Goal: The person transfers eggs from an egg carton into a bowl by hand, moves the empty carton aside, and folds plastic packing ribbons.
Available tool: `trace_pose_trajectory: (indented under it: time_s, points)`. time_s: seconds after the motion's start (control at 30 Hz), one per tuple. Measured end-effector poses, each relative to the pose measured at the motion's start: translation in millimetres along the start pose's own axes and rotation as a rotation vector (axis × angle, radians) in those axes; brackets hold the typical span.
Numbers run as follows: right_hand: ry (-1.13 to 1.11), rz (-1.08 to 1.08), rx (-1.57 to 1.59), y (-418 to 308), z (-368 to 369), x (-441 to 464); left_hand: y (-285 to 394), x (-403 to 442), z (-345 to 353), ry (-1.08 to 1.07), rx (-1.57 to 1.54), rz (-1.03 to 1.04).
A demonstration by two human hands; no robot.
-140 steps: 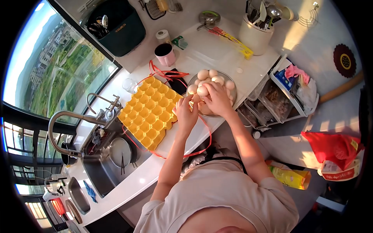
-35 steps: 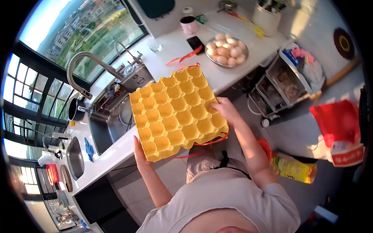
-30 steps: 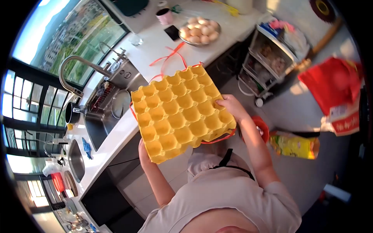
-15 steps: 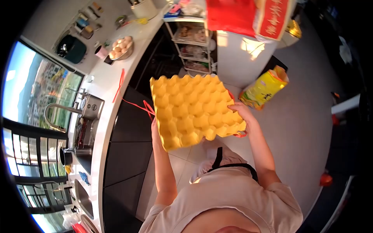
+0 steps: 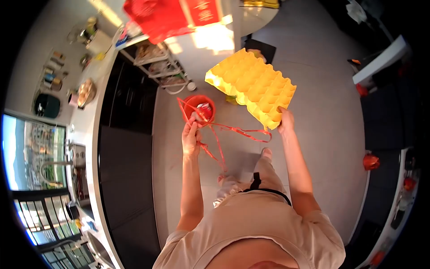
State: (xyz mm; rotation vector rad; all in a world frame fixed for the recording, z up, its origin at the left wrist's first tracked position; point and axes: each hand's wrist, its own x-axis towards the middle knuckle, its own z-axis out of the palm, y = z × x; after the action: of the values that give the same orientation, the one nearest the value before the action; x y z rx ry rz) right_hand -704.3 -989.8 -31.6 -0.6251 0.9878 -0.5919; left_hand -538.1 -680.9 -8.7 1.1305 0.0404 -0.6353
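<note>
A yellow egg tray (image 5: 257,85) is gripped at its near right corner by my right hand (image 5: 285,120), tilted out over the floor. Apart from it, my left hand (image 5: 191,136) pinches a red plastic string (image 5: 239,130), which dangles in loops and loose ends between my arms. Just beyond my left fingers, a red bin (image 5: 209,101) with some wrappers inside stands on the floor. Part of the string lies across the bin's opening in this view.
A white wheeled rack (image 5: 156,67) stands beyond the bin. On the left counter (image 5: 89,105) sits a bowl of eggs (image 5: 86,92). Red bags (image 5: 161,18) lie at the top of the view. Dark cabinets (image 5: 125,175) line the left side.
My left hand has let go of the egg tray and now holds the red string off it. The tray has moved right in my right hand. My view has turned, bringing the red bin into sight.
</note>
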Motion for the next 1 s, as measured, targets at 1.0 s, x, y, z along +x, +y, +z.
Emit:
trace_pose_trajectory:
  time_s: [1.0]
  points:
    - [-0.049, -0.398, -0.13, -430, 89, 566, -71, 370, 515, -0.214, 0.099, -0.115]
